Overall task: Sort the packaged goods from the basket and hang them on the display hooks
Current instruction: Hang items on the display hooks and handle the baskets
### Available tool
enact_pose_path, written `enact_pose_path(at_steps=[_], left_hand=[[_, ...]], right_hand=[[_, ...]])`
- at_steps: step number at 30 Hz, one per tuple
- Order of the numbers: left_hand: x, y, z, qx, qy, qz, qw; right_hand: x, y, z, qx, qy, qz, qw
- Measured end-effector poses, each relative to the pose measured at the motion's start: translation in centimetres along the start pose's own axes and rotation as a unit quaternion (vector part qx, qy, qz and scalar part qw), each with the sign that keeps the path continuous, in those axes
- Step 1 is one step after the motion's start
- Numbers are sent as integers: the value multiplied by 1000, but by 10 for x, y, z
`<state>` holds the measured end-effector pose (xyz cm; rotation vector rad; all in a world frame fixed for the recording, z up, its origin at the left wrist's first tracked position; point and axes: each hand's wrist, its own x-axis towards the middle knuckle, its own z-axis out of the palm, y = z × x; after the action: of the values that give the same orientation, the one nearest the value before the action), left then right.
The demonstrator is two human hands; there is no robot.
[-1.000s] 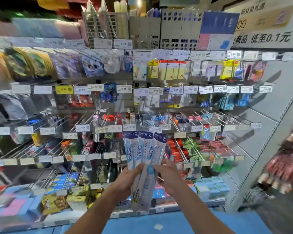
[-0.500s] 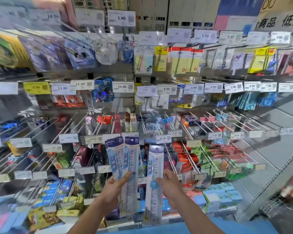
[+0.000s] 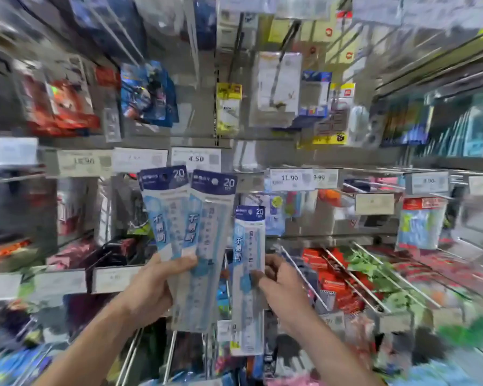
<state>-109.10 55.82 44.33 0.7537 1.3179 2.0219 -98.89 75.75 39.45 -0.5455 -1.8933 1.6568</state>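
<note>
My left hand point(image 3: 154, 285) grips two packaged 20 cm rulers point(image 3: 190, 240), light blue with dark blue header cards, fanned upright in front of the display wall. My right hand point(image 3: 279, 282) pinches a third packaged ruler point(image 3: 248, 263) of the same kind, held upright a little lower and just to the right of the pair. Bare metal display hooks point(image 3: 357, 277) slope out of the wall to the right of my right hand. The basket is out of view.
Rows of hooks carry hanging packets: red ones point(image 3: 59, 107) upper left, blue ones point(image 3: 148, 93) beside them, a yellow pack point(image 3: 228, 107) in the middle. Price tags point(image 3: 195, 159) line the rails. Red and green packs point(image 3: 374, 271) fill the lower right.
The view has closed in on the display wall, blurring it. The ruler in my right hand now sits lower than the pair in my left, and the pair has risen.
</note>
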Motion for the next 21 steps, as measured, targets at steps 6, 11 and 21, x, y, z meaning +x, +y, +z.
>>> enact_pose_path(at_steps=[6, 11, 21], left_hand=[[41, -7, -15, -71, -45, 79, 993], [61, -2, -7, -77, -65, 101, 990], [75, 5, 37, -50, -97, 141, 984]], right_hand=[[33, 34, 0, -36, 16, -72, 997], [39, 28, 1, -63, 22, -117, 991], [56, 16, -1, -7, -1, -138, 990]])
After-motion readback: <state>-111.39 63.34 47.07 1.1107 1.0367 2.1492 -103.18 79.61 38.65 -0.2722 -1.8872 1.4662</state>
